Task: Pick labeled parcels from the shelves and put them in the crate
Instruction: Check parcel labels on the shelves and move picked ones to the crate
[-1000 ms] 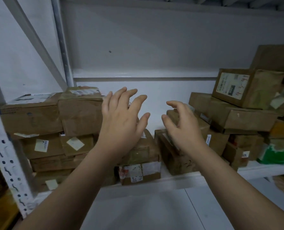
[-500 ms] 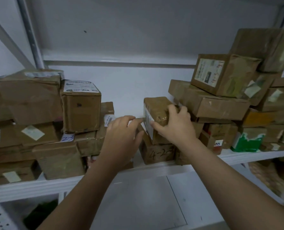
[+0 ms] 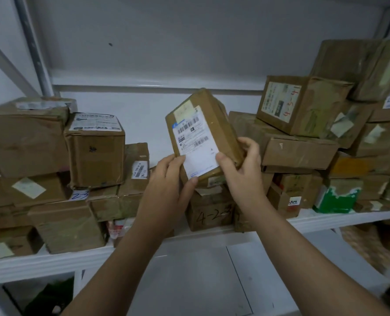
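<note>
Status: pick in hand, drop not yet done.

- Brown cardboard parcel (image 3: 204, 133) with a white barcode label is held between both hands, tilted, label face toward the camera. It looks clear of the boxes under it.
- Left hand (image 3: 166, 185) grips the lower left corner, thumb at the bottom edge of the label.
- Right hand (image 3: 242, 169) is clamped on the lower right side, thumb on the label face, fingers wrapped round the far side. The hands are close together, with only the parcel's width between them.
- Label is readable as a label and barcodes are visible; the text is too small to read.
- Crate: not in view, so I can't tell how many parcels are in it.
- Left to do: plenty. White metal shelf (image 3: 52, 263) carries a stack of taped brown boxes (image 3: 96, 151) left of the left hand, a brown box with handwritten numbers (image 3: 209, 213) directly below the hands, and a taller pile of brown boxes (image 3: 303, 103) right of the right hand, plus a green-and-white package (image 3: 337, 197).

My read: early-to-mid in one cycle. Next is to carry this parcel to the crate, then return to the shelf.
</note>
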`<state>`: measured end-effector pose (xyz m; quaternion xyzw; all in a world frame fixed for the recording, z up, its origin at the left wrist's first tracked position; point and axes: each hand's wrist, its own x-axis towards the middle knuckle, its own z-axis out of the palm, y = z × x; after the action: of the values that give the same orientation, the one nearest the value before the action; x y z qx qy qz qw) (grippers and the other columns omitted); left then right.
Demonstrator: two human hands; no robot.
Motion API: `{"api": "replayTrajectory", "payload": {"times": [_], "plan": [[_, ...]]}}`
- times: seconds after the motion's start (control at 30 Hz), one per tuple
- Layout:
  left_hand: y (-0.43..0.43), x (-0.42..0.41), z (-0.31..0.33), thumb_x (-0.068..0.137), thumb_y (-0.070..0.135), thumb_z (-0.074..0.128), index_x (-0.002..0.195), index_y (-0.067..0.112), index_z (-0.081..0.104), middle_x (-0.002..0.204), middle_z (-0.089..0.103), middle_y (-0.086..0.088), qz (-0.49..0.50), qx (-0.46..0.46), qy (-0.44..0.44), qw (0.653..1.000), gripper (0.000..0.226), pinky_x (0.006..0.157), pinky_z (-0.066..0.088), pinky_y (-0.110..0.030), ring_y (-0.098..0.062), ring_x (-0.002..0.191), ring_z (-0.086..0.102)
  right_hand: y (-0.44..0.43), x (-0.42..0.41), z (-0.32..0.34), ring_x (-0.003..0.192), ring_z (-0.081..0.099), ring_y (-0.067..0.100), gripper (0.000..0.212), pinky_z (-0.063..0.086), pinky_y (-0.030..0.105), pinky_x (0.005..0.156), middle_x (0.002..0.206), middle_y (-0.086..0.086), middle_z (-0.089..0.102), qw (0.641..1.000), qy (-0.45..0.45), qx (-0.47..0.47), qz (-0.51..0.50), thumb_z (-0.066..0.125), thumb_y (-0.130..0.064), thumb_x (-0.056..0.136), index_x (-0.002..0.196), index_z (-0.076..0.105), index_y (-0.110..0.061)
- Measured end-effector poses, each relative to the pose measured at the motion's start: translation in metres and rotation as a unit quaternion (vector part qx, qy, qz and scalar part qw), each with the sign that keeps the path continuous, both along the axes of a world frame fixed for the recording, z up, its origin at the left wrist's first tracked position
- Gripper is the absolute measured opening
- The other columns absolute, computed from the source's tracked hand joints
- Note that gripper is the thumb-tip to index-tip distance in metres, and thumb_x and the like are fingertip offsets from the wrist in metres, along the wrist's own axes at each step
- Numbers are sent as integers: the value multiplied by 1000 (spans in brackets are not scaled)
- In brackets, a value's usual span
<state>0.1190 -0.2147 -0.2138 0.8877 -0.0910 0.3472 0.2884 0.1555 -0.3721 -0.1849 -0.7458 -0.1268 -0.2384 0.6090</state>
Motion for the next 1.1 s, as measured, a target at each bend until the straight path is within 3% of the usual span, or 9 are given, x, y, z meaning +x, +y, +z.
{"api": "replayTrajectory", "payload": {"times": [0.1,0.23,0.33,0.4,0.47,0.53,0.77,1.1], "plan": [[-10,-4,-1,92,55,40,146,25,28,148,34,1,-58,-85,15,995,63,106,38,-35,-11,135,32,-10,-8,-10,116,54,16,46,51,45,94,131,-1,47,992,0,103,75,62,-52,71,111,39,-51],[-22,-8,4,90,44,52,146,41,16,145,35,18,-170,-220,35,960,67,104,43,-40,-2,133,37,-17,-17,-17,113,56,3,47,51,26,93,129,-8,53,986,-24,111,121,55,-33,82,121,35,-49],[-22,-9,9,92,18,59,149,38,2,143,38,17,-212,-295,54,930,82,94,46,-19,7,121,47,-17,-22,-25,119,53,2,54,47,33,100,132,-14,52,985,-11,98,142,52,-32,85,131,32,-54],[-18,-7,11,88,16,64,150,35,4,146,36,15,-220,-284,68,931,88,93,47,-18,8,121,47,-18,-24,-30,125,47,0,59,42,34,106,138,-18,47,986,2,74,149,49,-31,88,137,26,-55],[-14,-4,9,83,23,68,150,34,12,146,38,16,-211,-248,69,943,89,101,46,-35,1,128,41,-18,-26,-33,127,41,-7,61,39,23,106,144,-19,42,986,12,56,154,46,-23,95,144,20,-50],[-12,-4,5,82,20,70,150,33,15,142,43,16,-205,-252,73,943,88,101,46,-42,-3,129,42,-18,-28,-33,125,40,-14,63,39,15,102,144,-22,40,986,18,50,157,42,-12,99,149,18,-43],[-12,-9,-2,74,31,70,148,36,19,141,45,14,-181,-254,69,947,90,102,45,-42,-10,130,43,-18,-31,-35,121,41,-18,65,38,20,105,129,-39,41,987,22,44,156,41,-5,98,145,19,-45],[-14,-11,-3,71,42,69,147,39,17,143,42,14,-170,-247,66,952,93,102,45,-45,-10,132,41,-20,-32,-36,116,41,-23,64,38,6,97,128,-38,40,986,16,51,159,40,-2,98,146,20,-40]]}}
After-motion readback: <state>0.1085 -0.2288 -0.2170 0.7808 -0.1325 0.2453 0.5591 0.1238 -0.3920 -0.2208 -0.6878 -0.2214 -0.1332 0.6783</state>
